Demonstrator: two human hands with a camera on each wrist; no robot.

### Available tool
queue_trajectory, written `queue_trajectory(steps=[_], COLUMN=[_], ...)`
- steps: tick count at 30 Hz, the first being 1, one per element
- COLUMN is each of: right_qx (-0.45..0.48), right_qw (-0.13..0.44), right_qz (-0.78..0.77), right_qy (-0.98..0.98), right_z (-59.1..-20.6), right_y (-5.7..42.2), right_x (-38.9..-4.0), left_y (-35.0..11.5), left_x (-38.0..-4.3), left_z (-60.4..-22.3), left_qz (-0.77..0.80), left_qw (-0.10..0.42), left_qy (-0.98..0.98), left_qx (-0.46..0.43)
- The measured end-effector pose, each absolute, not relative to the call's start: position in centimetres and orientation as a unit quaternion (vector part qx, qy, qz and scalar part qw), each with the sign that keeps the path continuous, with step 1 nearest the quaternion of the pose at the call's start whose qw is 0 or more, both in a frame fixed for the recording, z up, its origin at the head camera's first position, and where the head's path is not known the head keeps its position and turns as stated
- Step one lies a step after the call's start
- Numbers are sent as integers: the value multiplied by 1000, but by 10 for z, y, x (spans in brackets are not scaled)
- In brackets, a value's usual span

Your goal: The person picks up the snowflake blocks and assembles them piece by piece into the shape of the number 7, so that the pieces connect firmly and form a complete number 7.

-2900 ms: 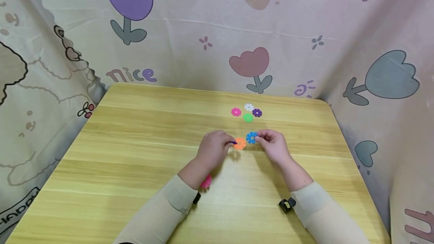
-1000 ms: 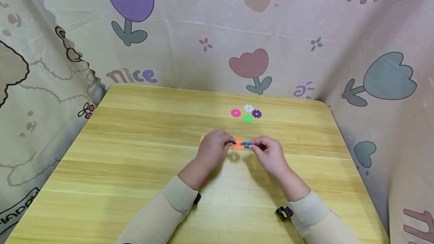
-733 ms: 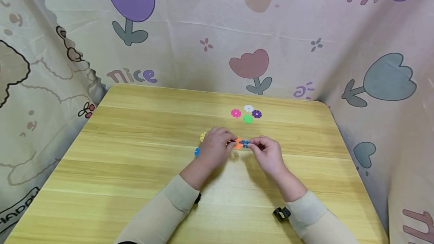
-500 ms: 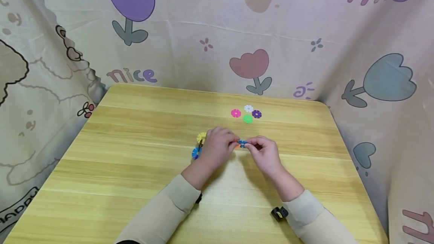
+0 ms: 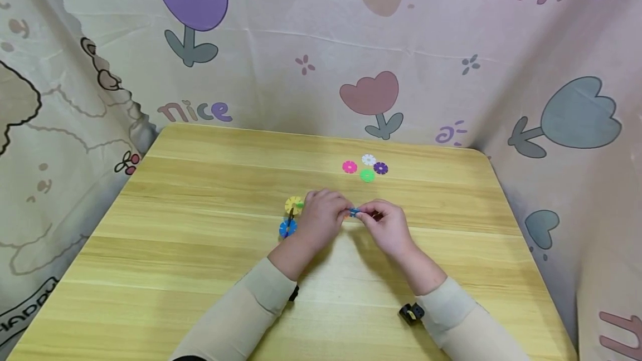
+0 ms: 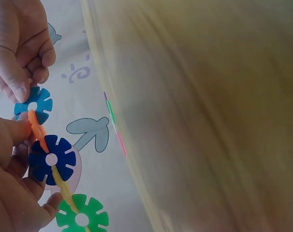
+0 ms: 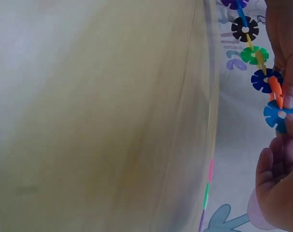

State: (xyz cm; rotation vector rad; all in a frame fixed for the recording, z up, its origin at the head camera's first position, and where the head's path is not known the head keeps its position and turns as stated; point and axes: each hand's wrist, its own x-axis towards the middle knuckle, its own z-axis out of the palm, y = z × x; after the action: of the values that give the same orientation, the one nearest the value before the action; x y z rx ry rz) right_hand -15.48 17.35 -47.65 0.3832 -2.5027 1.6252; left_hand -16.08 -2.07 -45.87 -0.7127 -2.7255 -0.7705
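The right hand (image 5: 388,224) is pinching a light blue disc (image 6: 43,105) with its finger and thumb. The left hand (image 5: 323,219) is pinching the orange disc (image 6: 38,129) at the end of a chain (image 7: 260,57) of discs, held up over the table (image 5: 200,183). Just now the hands have been coming closer, and the light blue disc is now meeting the orange one. So the chain seems to be getting one longer, but I'm not able to tell how deep the slots are going. Four loose discs (image 5: 368,175) are lying farther back.
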Motion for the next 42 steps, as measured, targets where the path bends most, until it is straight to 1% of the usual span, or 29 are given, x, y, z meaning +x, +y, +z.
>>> queue_trajectory(steps=[7,12,18,25,34,42], right_qx=[144,146,113,71,15,-1], right_qw=[14,-13,-9,-1,-33,-59], right_qz=[533,529,487,416,367,312], right_qy=[-833,-836,-866,-906,-929,-948], right_z=[-473,-475,-476,-482,-486,-490], right_y=[189,199,203,202,200,194], right_x=[-166,-180,-199,-228,-260,-276], left_y=[-23,-23,-24,-24,-25,-25], left_x=[-162,-164,-164,-165,-164,-164], left_z=[-460,-463,-463,-463,-462,-462], left_qz=[-259,-252,-255,-250,-251,-243], left_qw=[116,113,95,94,95,94], left_qy=[-927,-933,-936,-938,-935,-935], left_qx=[-244,-232,-224,-223,-231,-239])
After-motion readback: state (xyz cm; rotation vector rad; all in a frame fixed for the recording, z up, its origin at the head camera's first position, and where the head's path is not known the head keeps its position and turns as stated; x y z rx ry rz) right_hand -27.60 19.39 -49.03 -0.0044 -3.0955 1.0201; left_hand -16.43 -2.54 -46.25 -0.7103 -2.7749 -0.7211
